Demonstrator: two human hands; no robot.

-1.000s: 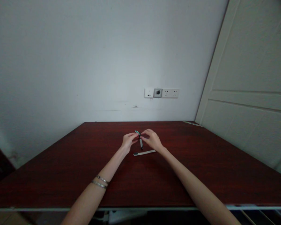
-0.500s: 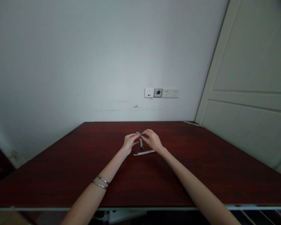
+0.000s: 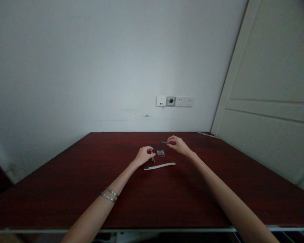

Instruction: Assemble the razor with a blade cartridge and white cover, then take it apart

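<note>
My left hand (image 3: 143, 155) is over a slim silver-and-black stick-like object (image 3: 152, 159), with the thumb and forefinger curved and apart. Part of the object is hidden behind the fingers, and I cannot make out a firm grip. Farther right, my right hand (image 3: 178, 145) pinches a small flat green piece (image 3: 163, 142) by its right end, above the table. Between the hands lies a small clear case (image 3: 160, 153). Closer to me, a long white strip with a dark left end (image 3: 162, 165) lies roughly crosswise; its kind is not clear.
The dark red table (image 3: 111, 189) reaches back to a white wall with sockets (image 3: 184, 101). A thin pale strip (image 3: 207, 135) lies at the far right corner, near a white panelled door (image 3: 268, 128). Items sit under the table's front edge.
My hands have parted. The right hand moved right with the green piece, uncovering the clear case and more of the white strip; the left hand let go of the green piece and lowered slightly.
</note>
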